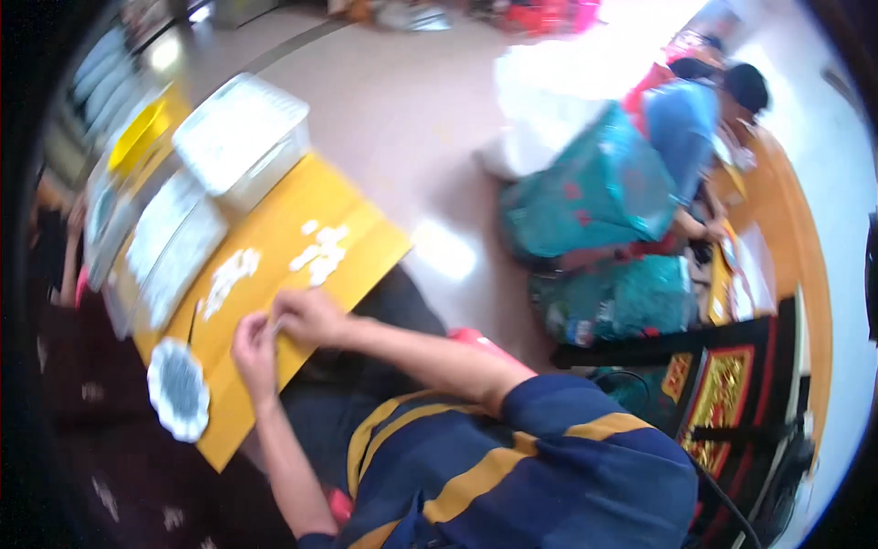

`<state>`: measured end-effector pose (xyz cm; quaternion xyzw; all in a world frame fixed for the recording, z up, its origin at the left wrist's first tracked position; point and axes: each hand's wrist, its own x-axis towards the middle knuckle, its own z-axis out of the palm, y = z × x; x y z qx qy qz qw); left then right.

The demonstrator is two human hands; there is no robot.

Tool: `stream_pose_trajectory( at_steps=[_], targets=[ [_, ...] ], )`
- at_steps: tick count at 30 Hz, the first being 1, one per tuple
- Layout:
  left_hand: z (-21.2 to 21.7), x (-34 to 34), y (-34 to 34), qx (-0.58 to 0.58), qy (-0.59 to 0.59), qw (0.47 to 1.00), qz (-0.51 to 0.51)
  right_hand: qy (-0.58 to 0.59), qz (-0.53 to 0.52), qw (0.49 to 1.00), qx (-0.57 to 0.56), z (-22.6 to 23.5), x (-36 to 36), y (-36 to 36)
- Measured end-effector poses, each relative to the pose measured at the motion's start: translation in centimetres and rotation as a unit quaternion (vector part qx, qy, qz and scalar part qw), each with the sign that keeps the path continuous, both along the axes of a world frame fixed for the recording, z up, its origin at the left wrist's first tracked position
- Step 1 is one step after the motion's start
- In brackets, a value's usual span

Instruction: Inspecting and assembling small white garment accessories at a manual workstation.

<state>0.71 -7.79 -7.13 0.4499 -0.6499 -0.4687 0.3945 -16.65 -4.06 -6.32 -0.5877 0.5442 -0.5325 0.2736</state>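
Note:
My left hand (255, 355) and my right hand (313, 317) meet above the near edge of a yellow tabletop (361, 240). Their fingers are pinched together at the fingertips, around something too small and blurred to name. Just beyond them lies a loose pile of small white pieces (229, 277). A second pile of white pieces (322, 253) is spread farther right on the tabletop. Left of my left hand stands a white scalloped dish (203, 414) filled with small grey-blue bits. A thin dark stick (192, 322) lies next to the dish.
A white plastic basket (265, 174) and a bin of white pieces (174, 240) line the far side, with a yellow container (139, 135) behind. Right, a teal bag (585, 197) sits on the floor near another person (686, 128) working at a wooden table (794, 220).

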Motion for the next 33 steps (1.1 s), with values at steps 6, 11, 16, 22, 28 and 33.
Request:
stream_pose_trajectory(
  at_steps=[6, 11, 16, 22, 28, 33],
  targets=[
    [0.3, -1.3, 0.7, 0.037, 0.087, 0.995, -0.018, -0.004, 0.023, 0.999, -0.043, 0.3, -0.9, 0.9],
    [0.0, -1.1, 0.8, 0.041, 0.065, 0.997, -0.002, 0.01, 0.011, 0.997, -0.071, 0.4, -0.3, 1.4],
    [1.5, -1.9, 1.4, 0.057, 0.066, 0.996, 0.008, 0.007, 0.017, 0.998, -0.054, 0.3, -0.2, 1.2],
    [1.5, -1.9, 1.2, 0.061, 0.058, 0.996, 0.005, 0.001, 0.007, 0.999, -0.053, 0.3, -0.2, 1.2],
    [1.0, -2.0, 1.3, 0.059, 0.055, 0.996, 0.022, -0.001, 0.016, 0.999, -0.034, 0.7, -0.2, 1.2],
    [0.5, -1.7, 1.1, 0.044, 0.036, 0.998, 0.015, -0.006, 0.01, 0.998, -0.056, 0.5, -0.2, 1.2]
  ],
)
